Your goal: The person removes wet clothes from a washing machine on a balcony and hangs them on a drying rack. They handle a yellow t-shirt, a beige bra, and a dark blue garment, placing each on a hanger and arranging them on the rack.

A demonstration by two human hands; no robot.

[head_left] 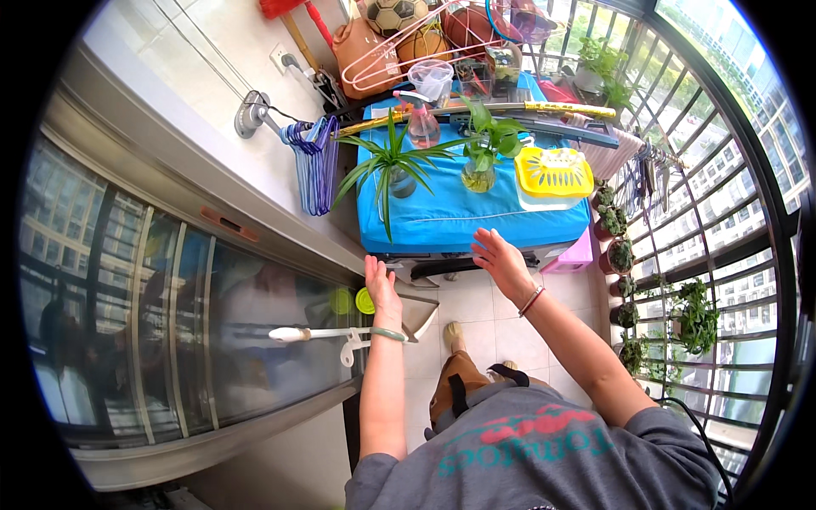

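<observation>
My left hand (382,287) is held out in front of me, fingers stretched and holding nothing. To its right, my right hand (503,265) is also raised, palm turned inward, its fingers spread a little. Just beyond both stands a low surface under a bright blue cover (425,228); neither hand appears to grip it. On the cover are a long-leaved plant (399,153) in a glass, a leafy plant (493,136) in a glass vase, a yellow slotted basket (552,177) set in a white one, and a pink-topped spray bottle (422,127).
Blue and purple hangers (316,166) hang at the left wall. Pink hangers (382,72) and balls (397,15) pile up at the back. A dustpan (418,316) lies near my left wrist, beside the glass door (255,340). Potted plants (617,255) line the right railing, near a pink stool (573,254).
</observation>
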